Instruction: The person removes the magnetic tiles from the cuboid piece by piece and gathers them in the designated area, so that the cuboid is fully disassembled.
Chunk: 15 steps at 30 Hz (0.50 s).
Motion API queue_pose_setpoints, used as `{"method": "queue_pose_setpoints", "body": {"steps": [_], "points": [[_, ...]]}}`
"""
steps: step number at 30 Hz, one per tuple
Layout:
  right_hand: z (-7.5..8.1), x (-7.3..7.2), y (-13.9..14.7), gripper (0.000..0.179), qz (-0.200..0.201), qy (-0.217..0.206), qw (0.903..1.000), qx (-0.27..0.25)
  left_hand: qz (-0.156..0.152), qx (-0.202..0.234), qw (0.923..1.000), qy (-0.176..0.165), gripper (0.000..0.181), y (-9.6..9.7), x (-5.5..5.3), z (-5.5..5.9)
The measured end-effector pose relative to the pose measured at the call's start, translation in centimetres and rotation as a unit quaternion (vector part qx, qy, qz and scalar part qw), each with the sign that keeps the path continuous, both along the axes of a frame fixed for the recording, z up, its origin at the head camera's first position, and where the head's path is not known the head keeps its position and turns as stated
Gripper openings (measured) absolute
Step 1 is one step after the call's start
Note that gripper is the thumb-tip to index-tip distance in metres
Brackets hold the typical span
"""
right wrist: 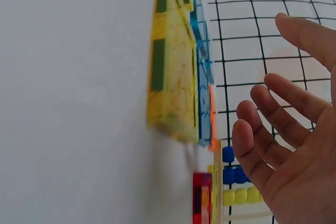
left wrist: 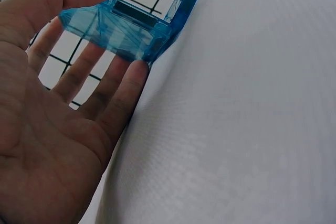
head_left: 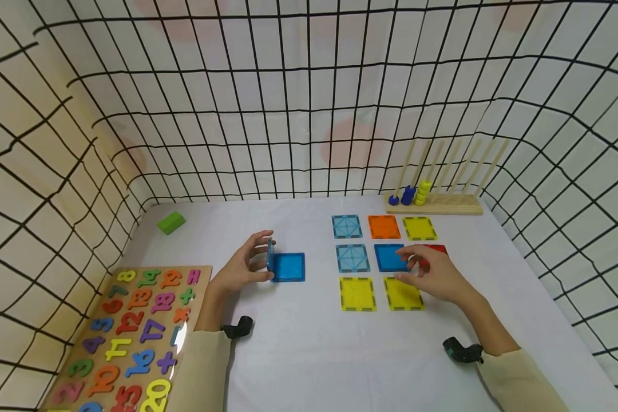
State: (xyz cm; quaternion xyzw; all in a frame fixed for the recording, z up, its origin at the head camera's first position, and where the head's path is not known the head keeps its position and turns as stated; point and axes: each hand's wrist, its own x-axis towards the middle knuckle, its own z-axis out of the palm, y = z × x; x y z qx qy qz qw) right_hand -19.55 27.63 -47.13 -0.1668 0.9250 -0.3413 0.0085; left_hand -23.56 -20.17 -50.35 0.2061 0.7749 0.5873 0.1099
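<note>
My left hand (head_left: 238,268) holds a translucent light blue magnetic tile (head_left: 270,255) upright, thumb at one edge and fingers at the opposite one. That tile (left wrist: 110,27) stands along the left side of a blue magnetic tile (head_left: 289,267) lying flat on the table. Over the rows of flat tiles hovers my right hand (head_left: 438,273), its fingers loosely bent and nothing between them. Beneath it lie a blue tile (head_left: 389,258), a yellow tile (head_left: 403,297) and a red tile (head_left: 435,248), each partly covered by the hand in the head view.
More flat tiles sit nearby: two light blue (head_left: 347,226), an orange (head_left: 383,227) and yellow ones (head_left: 357,294). A wooden bead rack (head_left: 443,207) stands back right. Left are a number board (head_left: 134,320) and green block (head_left: 171,222). Black mesh (head_left: 309,111) surrounds the table.
</note>
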Motion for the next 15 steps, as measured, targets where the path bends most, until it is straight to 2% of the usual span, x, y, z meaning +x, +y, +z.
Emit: {"method": "queue_pose_setpoints", "body": {"steps": [6,15], "points": [[0.5,-1.2,-2.0,0.063,0.008,-0.011,0.9998,-0.016,-0.001,0.007,0.9999,-0.015,0.093,0.0,-0.2,-0.2],[0.3,-2.6,-6.1,0.066,0.039,-0.031,0.9979,-0.041,0.010,0.007,0.9995,-0.030,0.087,0.0,0.2,0.1]]}}
